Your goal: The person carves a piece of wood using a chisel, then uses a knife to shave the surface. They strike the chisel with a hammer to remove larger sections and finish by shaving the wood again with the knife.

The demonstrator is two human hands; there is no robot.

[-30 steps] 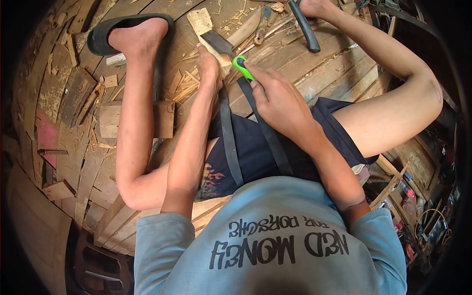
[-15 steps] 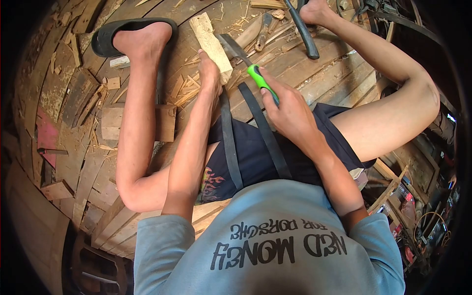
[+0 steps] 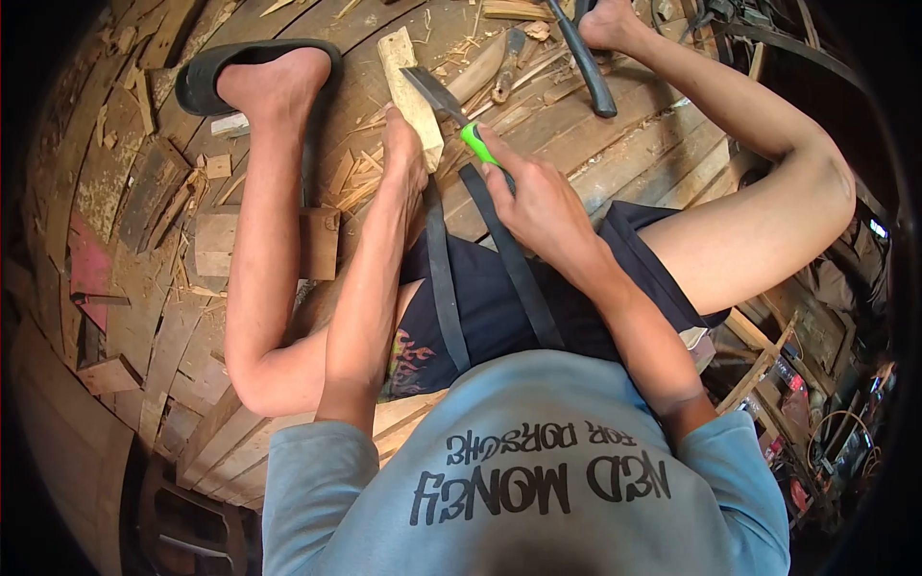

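Right-hand grip: the right hand (image 3: 540, 197) is closed around the green-handled blade (image 3: 472, 140), with the index finger stretched forward along the handle.
Left-hand grip: the left hand (image 3: 402, 156) clasps the lower left side of the wood piece (image 3: 408, 88), its thumb end against that edge; the fingers under the wood are hidden.
Wood piece: top centre of the frame, a pale, roughly squared length, tilted so that its upper end leans left.
Blade: its metal slants up and left from the handle, the tip at the wood's right edge; whether it bites in, I cannot tell.
Right arm: bare forearm rising from lower right toward upper centre, elbow bent, wrist nearly in line with the forearm, back of the hand upward.
Left arm: stretched nearly straight up the frame from the lower left, crossing over the left thigh.
Dark straps (image 3: 523, 288): two, running up the middle of the frame over the dark shorts (image 3: 471, 317), their upper ends below the wood.
Loose tools: at top centre, right of the blade, a short tool with a worn wooden handle (image 3: 503, 82); farther right, a long dark handle (image 3: 584, 62) near the bare right foot (image 3: 605, 23).
Left foot: upper left, in a black slipper (image 3: 200, 84).
Wooden block (image 3: 321, 244): left of centre, beside the left shin.
Plank floor (image 3: 663, 120): strewn with shavings and offcuts, thickest toward the upper left.
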